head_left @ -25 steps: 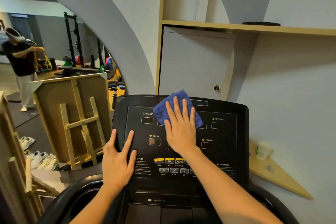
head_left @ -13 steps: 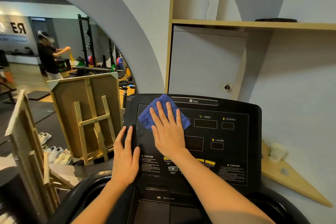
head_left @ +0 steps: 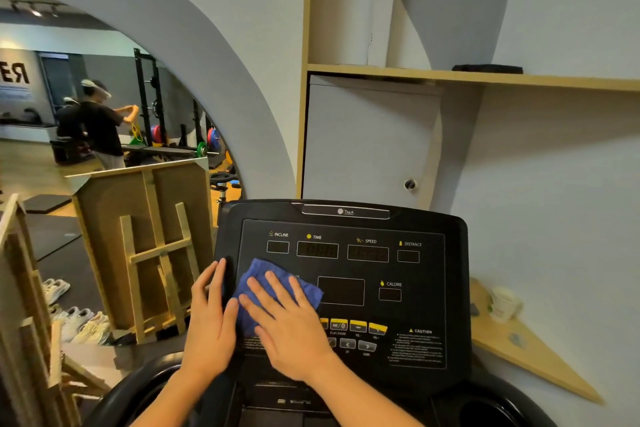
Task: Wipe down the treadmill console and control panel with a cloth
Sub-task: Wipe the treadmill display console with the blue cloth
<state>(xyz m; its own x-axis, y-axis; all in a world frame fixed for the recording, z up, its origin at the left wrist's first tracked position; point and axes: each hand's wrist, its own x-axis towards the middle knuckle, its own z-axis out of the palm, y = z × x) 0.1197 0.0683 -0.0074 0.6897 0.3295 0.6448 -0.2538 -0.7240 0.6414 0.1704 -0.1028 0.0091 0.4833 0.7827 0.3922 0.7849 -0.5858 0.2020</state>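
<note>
A crumpled blue cloth [head_left: 277,291] lies flat against the lower left of the black treadmill console [head_left: 349,274]. The console tilts back, its dark display windows unlit above yellow buttons

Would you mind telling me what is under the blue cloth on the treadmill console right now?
The blue cloth lies flat on the console's black control panel, pressed down by the right hand. The panel's lower left, including a display label there, is covered and cannot be read.
</note>
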